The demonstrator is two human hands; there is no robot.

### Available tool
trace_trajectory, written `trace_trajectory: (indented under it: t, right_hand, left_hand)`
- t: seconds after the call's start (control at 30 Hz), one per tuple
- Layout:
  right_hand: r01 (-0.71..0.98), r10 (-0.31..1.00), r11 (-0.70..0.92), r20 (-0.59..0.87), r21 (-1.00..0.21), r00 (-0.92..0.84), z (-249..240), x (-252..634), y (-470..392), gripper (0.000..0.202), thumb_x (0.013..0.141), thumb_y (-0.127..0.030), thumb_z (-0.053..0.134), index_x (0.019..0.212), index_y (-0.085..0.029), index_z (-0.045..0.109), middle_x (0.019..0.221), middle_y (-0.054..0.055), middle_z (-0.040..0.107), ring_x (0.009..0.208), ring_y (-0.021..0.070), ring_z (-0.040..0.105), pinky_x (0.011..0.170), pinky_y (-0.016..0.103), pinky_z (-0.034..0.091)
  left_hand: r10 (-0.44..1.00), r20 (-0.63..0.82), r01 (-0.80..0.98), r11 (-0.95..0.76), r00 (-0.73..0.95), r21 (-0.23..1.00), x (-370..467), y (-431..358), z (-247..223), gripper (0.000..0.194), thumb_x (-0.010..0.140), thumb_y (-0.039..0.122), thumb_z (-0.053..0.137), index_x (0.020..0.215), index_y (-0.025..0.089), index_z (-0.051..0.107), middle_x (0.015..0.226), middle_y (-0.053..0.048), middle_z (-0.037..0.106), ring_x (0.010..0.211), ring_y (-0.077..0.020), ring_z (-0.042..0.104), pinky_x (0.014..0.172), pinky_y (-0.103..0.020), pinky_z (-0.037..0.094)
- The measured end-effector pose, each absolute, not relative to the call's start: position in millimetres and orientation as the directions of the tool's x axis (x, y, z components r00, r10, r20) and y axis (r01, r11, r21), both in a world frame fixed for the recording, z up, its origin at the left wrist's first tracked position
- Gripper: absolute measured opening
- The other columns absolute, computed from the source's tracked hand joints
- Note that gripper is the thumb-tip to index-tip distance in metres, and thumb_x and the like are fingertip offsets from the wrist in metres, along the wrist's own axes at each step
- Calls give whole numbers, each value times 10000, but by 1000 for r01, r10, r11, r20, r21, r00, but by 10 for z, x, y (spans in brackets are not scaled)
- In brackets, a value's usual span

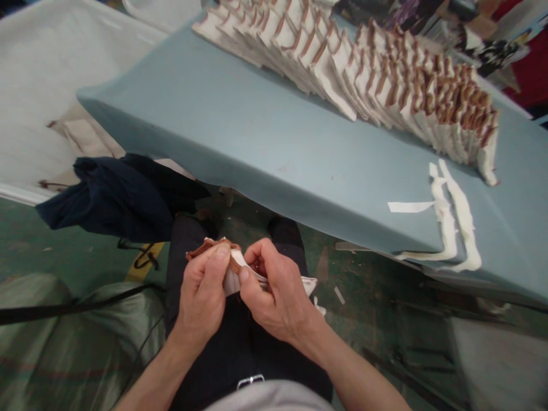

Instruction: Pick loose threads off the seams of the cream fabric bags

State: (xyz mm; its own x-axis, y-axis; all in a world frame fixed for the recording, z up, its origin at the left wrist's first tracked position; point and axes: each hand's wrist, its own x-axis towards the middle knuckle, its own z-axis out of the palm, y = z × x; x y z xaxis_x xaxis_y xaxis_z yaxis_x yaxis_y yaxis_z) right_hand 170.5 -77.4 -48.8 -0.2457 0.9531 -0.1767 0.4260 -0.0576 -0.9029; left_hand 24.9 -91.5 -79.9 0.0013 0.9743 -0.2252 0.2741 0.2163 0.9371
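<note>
Over my lap I hold a folded white piece with brown edging (232,282); it looks like leather or cloth, and its exact kind is unclear. My left hand (204,288) pinches its brown edge between thumb and fingers. Close beside it, my right hand (276,288) grips the same edge, thumb and bent forefinger pressed on it. The white end sticks out to the right past my right hand. Part of the piece is hidden behind my fingers.
Ahead is a table with a blue-grey cover (257,137), bearing a long row of similar brown-edged white pieces (334,68). Pale strips (464,228) lie at its right. Dark blue cloth (115,194) hangs by a white bin (51,57) on the left. Green sacks (72,348) lie lower left.
</note>
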Motion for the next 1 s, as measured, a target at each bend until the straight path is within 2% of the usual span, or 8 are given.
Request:
trace_trajectory:
  t: [0.1, 0.27, 0.43, 0.5, 0.7, 0.87, 0.93, 1.0]
  right_hand:
    - [325, 950, -21, -121, -945, -289, -553, 1754, -750, 87, 905, -311, 530, 863, -248, 488, 702, -51, 510, 577, 128, 446, 587, 276, 350]
    - [285, 952, 5, -83, -958, -294, -599, 1823, -754, 65, 936, -290, 540, 910, -231, 539, 735, -40, 544, 613, 129, 490, 597, 273, 370]
    - [257, 965, 16, -53, -966, -258, -566, 1860, -801, 111, 952, -325, 591, 913, -221, 589, 742, -30, 586, 602, 121, 483, 583, 265, 381]
    - [268, 963, 22, -52, -963, -266, -549, 1888, -820, 121, 952, -339, 600, 923, -222, 603, 754, -24, 612, 613, 123, 506, 591, 262, 403]
    - [352, 954, 163, 56, -921, -295, -507, 2039, -753, 156, 889, -341, 669, 984, -235, 603, 907, 33, 723, 806, 187, 672, 770, 325, 537]
    - [144, 870, 400, 326, -905, -371, -334, 2030, -476, 348, 866, -364, 728, 1163, -242, 595, 1181, 104, 763, 1153, 258, 721, 1073, 411, 540]
    - [117, 834, 398, 306, -910, -459, -275, 1977, -362, 423, 824, -374, 799, 1185, -258, 610, 1230, 89, 763, 1220, 260, 709, 1121, 391, 515]
    - [145, 802, 356, 222, -923, -554, -251, 1937, -270, 501, 768, -385, 871, 1195, -277, 632, 1246, 61, 765, 1162, 242, 727, 1051, 348, 541]
  left_hand:
    - [965, -252, 155, 259, -66, 953, 193, -912, -822, 504, 1084, 557, 418, 839, 209, 689, 779, -60, 692, 745, -217, 601, 670, -324, 556]
    - [964, -257, 97, 250, 70, 963, 86, -853, -691, 681, 1105, 610, 281, 781, 195, 712, 717, -51, 663, 685, -203, 598, 660, -317, 543]
    - [966, -183, 291, 125, 182, 949, 62, -735, -424, 367, 983, 434, 626, 711, 196, 688, 728, -12, 672, 686, -168, 590, 631, -254, 490]
    - [958, -151, 328, 66, 242, 942, 70, -695, -336, 319, 939, 382, 660, 680, 198, 688, 698, -3, 670, 652, -156, 582, 592, -234, 466]
    - [934, -92, 403, -59, 346, 914, 35, -609, -255, 268, 939, 304, 610, 747, 217, 776, 692, 9, 745, 599, -146, 637, 564, -207, 467]
    - [942, -114, 412, -28, 315, 911, 17, -572, -205, 263, 960, 332, 609, 788, 206, 762, 679, 33, 721, 589, -129, 634, 555, -185, 466]
    - [930, -114, 399, -37, 349, 916, 37, -579, -149, 312, 982, 329, 589, 734, 199, 727, 666, 35, 695, 588, -121, 617, 553, -179, 463]
    - [928, -67, 384, -85, 366, 919, 49, -598, -79, 350, 995, 321, 580, 687, 202, 695, 627, 44, 654, 556, -108, 580, 535, -178, 447]
